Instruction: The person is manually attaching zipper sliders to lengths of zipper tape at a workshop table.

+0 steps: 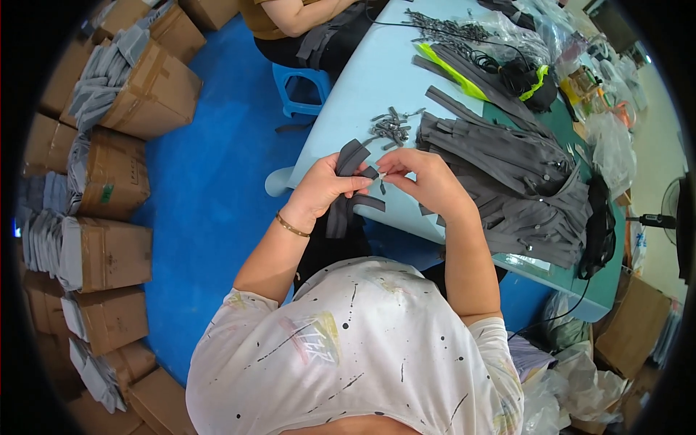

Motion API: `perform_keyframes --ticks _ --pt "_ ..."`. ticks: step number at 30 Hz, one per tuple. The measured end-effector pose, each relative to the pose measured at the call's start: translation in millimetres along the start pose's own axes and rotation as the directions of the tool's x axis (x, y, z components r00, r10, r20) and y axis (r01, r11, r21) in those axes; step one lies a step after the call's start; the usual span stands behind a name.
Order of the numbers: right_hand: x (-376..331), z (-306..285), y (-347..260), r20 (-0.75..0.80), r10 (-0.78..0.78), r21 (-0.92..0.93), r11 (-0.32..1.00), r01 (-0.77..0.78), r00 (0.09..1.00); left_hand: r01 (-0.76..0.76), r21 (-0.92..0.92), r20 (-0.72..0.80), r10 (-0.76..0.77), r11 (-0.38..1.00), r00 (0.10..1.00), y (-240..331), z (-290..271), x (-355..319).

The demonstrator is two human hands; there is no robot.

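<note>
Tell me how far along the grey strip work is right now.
Done, apparently: a large heap of grey strips is stacked on the light blue table. In hand: the left hand grips one dark grey strip while the right hand pinches a small piece at its edge. Possibly left: a small pile of loose grey pieces beyond the hands.

Brown cardboard boxes (116, 254) – open, stuffed with grey fabric – curve along the blue floor (210, 181) at left. Another brown box (641, 322) sits right of that floor.
</note>
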State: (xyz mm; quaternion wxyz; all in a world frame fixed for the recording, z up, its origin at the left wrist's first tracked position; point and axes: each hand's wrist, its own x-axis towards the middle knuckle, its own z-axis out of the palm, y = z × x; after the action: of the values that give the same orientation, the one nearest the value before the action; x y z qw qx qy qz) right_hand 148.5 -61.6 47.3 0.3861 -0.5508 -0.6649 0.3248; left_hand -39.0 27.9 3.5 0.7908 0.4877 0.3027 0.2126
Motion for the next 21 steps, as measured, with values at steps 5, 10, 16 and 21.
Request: perform_keyframes --ticks 5,10,16,21 --pt "3.4 -3.5 -1.7 0.065 -0.039 -0.067 0.997 0.043 0.997 0.033 0.069 0.001 -0.033 0.997 0.999 3.7 0.3 -3.5" --pt "4.6 -6.6 4.5 0.151 0.03 -0.084 0.996 -0.018 0.988 -0.011 0.231 0.011 0.008 0.973 1.0 0.5 4.4 -5.1" --pt "9.7 -11.3 10.4 0.202 0.116 -0.121 0.988 -0.093 0.973 -0.017 0.213 0.01 0.015 0.977 1.0 -4.0 9.0 -1.8" --pt "12.4 -9.7 18.3 0.14 0.111 0.025 0.993 -0.116 0.984 -0.057 0.169 -0.02 0.061 0.984 0.998 -8.6 11.0 1.6"
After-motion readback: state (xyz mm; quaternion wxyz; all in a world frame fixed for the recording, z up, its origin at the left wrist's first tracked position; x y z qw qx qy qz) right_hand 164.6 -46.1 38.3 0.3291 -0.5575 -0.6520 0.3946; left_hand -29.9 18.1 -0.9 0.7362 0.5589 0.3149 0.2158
